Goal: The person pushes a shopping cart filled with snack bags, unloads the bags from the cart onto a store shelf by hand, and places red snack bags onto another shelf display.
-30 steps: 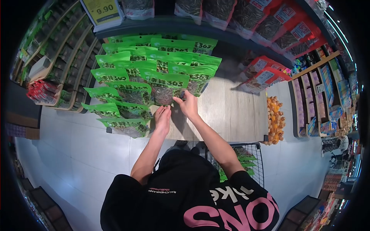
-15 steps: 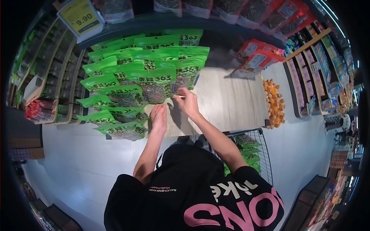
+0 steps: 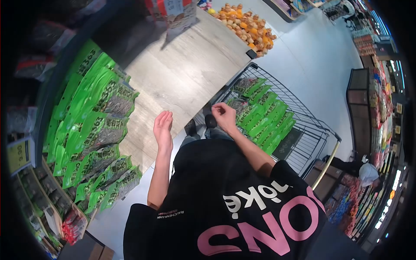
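"363" bags (image 3: 106,130) | one "9.90" tag (image 3: 19,157) | one cart (image 3: 318,125) | left hand (image 3: 163,130) flat, fingers (image 3: 164,118) together | right hand (image 3: 225,117) curled, grip unclear

A yellow 9.90 price tag (image 3: 20,156), an orange-brown heap (image 3: 246,28).

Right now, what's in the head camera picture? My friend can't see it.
A person's left hand is open by a pale wooden shelf, and their loosely curled right hand is near a wire shopping cart. Green bags are on the shelf, and more green bags are in the cart.
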`<act>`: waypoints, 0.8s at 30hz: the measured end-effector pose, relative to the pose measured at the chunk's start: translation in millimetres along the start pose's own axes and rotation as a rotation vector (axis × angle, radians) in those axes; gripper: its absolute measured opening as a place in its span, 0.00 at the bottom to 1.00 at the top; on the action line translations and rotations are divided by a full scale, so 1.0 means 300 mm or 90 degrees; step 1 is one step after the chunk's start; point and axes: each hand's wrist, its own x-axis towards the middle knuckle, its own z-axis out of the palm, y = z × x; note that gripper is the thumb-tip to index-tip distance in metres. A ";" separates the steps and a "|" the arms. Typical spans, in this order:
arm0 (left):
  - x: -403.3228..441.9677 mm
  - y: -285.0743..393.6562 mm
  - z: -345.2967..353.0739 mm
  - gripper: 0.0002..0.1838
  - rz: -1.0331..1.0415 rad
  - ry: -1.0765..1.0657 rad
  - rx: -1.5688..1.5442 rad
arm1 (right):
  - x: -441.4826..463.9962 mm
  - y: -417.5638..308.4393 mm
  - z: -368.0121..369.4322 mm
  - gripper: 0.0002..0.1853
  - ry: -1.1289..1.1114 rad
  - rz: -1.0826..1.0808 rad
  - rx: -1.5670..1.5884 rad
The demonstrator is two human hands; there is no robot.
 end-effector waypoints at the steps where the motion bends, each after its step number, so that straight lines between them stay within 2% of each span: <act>1: 0.017 -0.010 0.030 0.23 -0.010 -0.026 0.021 | -0.001 0.045 -0.051 0.06 0.044 0.021 -0.022; 2: 0.027 -0.019 0.058 0.23 -0.019 -0.051 0.042 | -0.003 0.090 -0.111 0.06 0.073 0.019 -0.087; 7: 0.068 -0.064 0.186 0.21 -0.023 -0.132 0.156 | 0.066 0.435 -0.342 0.13 0.196 0.206 -0.245; 13: 0.087 -0.084 0.264 0.20 0.006 -0.138 0.216 | 0.308 0.633 -0.437 0.24 0.195 0.303 -0.198; 15: 0.075 -0.095 0.263 0.20 0.021 -0.136 0.223 | 0.384 0.729 -0.432 0.24 0.203 0.323 -0.230; 16: 0.071 -0.101 0.269 0.19 0.035 -0.135 0.224 | 0.439 0.764 -0.425 0.24 0.197 0.323 -0.248; 18: 0.071 -0.109 0.264 0.19 0.077 -0.119 0.235 | 0.476 0.799 -0.442 0.19 0.161 0.233 -0.397; 19: 0.076 -0.120 0.262 0.19 0.076 -0.104 0.208 | 0.493 0.793 -0.454 0.14 0.137 0.266 -0.401; 20: 0.086 -0.137 0.253 0.18 0.074 -0.097 0.198 | 0.502 0.803 -0.455 0.13 0.170 0.298 -0.288; 21: 0.087 -0.137 0.252 0.18 0.064 -0.093 0.197 | 0.495 0.761 -0.470 0.13 0.160 0.253 -0.313; 22: 0.078 -0.128 0.260 0.17 0.066 -0.091 0.182 | 0.490 0.735 -0.481 0.13 0.183 0.217 -0.215; 23: 0.072 -0.124 0.262 0.16 0.057 -0.087 0.175 | 0.474 0.651 -0.501 0.15 0.202 0.167 -0.382; 24: 0.067 -0.121 0.258 0.15 0.044 -0.090 0.166 | 0.456 0.582 -0.523 0.16 0.219 0.104 -0.393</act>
